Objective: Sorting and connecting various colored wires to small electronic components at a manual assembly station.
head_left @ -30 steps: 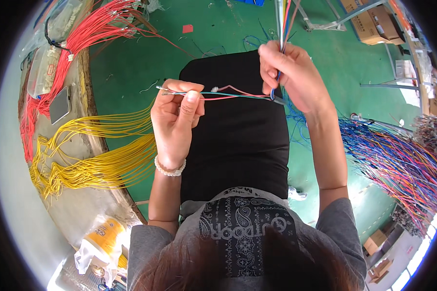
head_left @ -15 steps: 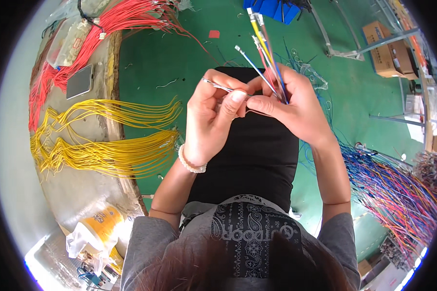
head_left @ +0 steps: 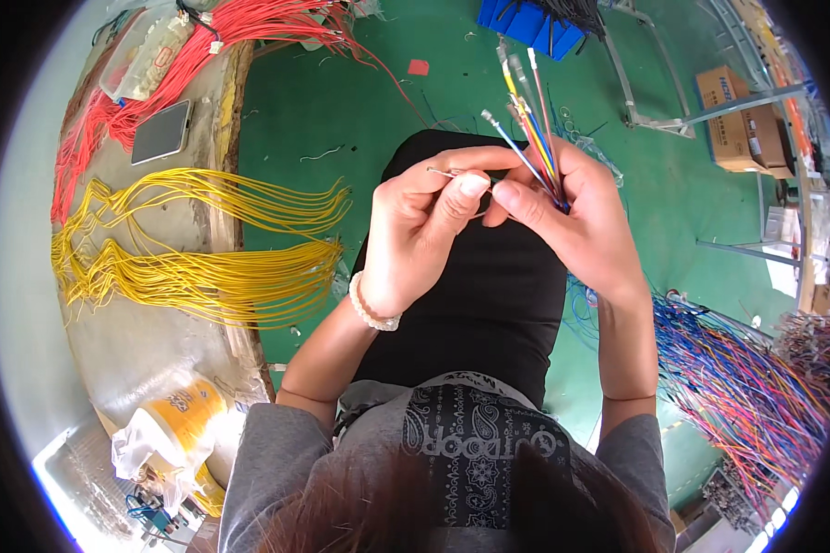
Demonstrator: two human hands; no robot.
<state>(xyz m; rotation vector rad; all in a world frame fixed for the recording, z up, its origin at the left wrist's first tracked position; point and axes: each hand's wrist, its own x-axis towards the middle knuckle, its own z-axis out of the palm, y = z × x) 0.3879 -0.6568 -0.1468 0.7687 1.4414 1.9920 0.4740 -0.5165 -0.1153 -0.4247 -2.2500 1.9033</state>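
Coloured wires (head_left: 540, 147) in 2 hands (head_left: 588, 230)

The left hand (head_left: 413, 230) and right hand (head_left: 583, 230), well apart a second ago with thin wires (head_left: 440, 172) stretched between them, have drawn together, thumbs nearly meeting, while the multicoloured wire bundle (head_left: 536, 140) now fans up leftward (its terminals (head_left: 487, 115) newly in view).

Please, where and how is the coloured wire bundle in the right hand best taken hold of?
Probably pinch the coloured wire bundle just beyond the right hand, coming from the side away from the person's body. There the wires run close together; farther out they spread toward their end terminals. The left hand crowds the left side.
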